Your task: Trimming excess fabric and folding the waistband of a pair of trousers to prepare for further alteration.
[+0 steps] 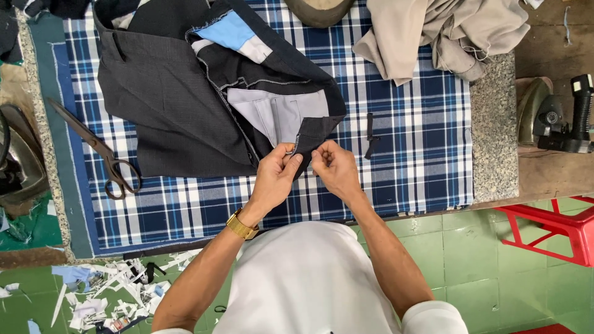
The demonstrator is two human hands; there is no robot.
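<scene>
A dark grey garment [179,105] with light grey lining and a blue patch lies on the blue plaid cloth [421,142] covering the table. My left hand [276,176], with a gold watch on its wrist, pinches the garment's near corner by the waistband. Close beside it, my right hand [334,168] grips the same dark edge with its fingertips. The two hands nearly touch over the table's near side.
Large scissors [102,151] lie at the left on the plaid cloth. A small dark strip [370,135] rests right of the garment. Beige fabric [445,31] is heaped at the back right. An iron [557,114] sits far right, a red stool [557,226] below it. Fabric scraps [111,294] litter the green floor.
</scene>
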